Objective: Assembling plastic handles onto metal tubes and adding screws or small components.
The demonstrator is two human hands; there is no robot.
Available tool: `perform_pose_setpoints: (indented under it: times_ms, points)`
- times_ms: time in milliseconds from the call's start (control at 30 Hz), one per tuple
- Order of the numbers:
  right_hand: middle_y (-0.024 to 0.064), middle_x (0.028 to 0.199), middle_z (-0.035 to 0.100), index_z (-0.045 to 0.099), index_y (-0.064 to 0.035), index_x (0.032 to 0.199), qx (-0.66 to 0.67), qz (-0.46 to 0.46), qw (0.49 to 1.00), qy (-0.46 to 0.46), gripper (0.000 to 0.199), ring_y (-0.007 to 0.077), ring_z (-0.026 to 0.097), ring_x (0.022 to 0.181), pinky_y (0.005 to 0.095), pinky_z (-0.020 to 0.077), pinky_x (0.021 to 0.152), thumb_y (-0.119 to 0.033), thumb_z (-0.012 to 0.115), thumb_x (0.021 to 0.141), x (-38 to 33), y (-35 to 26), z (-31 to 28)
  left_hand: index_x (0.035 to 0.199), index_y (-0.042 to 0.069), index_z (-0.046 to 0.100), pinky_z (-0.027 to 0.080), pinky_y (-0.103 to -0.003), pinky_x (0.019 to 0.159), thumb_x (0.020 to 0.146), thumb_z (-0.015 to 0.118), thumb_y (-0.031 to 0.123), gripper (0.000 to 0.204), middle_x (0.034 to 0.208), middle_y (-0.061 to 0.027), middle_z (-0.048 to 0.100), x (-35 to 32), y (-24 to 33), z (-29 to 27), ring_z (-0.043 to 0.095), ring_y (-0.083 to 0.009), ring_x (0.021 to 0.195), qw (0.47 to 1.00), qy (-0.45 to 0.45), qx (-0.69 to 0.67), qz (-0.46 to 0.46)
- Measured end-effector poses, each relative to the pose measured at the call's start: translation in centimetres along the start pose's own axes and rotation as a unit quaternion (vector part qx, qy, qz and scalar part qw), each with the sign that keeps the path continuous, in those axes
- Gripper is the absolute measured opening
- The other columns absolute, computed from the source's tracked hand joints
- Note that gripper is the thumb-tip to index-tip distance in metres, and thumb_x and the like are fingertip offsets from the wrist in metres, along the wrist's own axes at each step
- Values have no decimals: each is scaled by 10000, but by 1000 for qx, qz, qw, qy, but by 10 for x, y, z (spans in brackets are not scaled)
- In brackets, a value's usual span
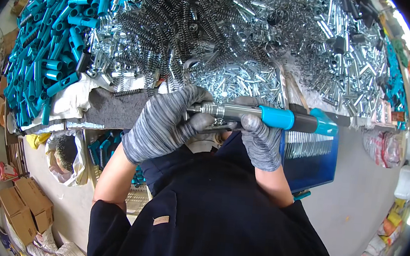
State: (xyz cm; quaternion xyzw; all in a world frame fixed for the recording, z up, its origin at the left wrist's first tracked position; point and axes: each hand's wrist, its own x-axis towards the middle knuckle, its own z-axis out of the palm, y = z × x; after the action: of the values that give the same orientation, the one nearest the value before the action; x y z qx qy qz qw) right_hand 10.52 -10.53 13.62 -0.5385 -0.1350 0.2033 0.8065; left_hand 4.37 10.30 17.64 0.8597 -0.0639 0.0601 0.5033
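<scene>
Level in front of my body lies a long tubular tool (238,112), with a bright metal barrel and teal and black sleeves toward its right end. My left hand (168,124), in a grey striped knit glove, closes its thumb and fingers around the barrel's narrow left end. Further right, my right hand (263,141), gloved alike, grips the barrel beside the teal sleeve, thumb on the near side. Some of its fingers are hidden behind the tool. Under the barrel, between the hands, is a small dark metal part I cannot make out clearly.
Teal tubes (58,40) heap at the table's left. Dark coil springs (176,16), small metal pins (244,82) and metal tubes (358,73) cover the rest. A blue box (309,170) with a row of thin metal pieces stands at my right. Cardboard boxes (30,200) sit lower left.
</scene>
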Motion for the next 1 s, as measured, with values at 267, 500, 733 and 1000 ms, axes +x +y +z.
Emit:
perform_pose_setpoints:
  times_ms: [267,500,733,1000]
  points:
    - [155,971,674,579,55,1142,95,12,995,34,486,217,669,808,310,564,711,-257,763,819,-4,-1,-1,1275,35,504,510,-350,845,831,732,114,505,1033,-108,660,8,-12,7,659,-255,925,959,69,138,238]
    - [145,953,671,586,55,1141,55,21,997,59,456,191,666,770,285,571,691,-247,744,838,-5,-3,1,1176,29,573,520,-327,780,944,603,292,352,921,-113,661,9,12,3,657,-222,854,985,-24,-83,-149]
    - [154,945,674,601,65,1109,120,55,989,65,438,186,667,751,273,575,664,-246,745,838,-6,-2,7,1243,60,557,496,-392,857,861,707,192,431,1066,-171,639,11,-1,5,630,-298,998,984,10,51,171]
    - [157,919,677,581,79,1123,94,49,992,65,455,169,666,709,251,574,661,-241,740,840,-8,-1,1,1245,25,543,494,-378,905,898,666,308,464,1071,-205,644,17,-2,5,642,-325,1001,980,26,33,194]
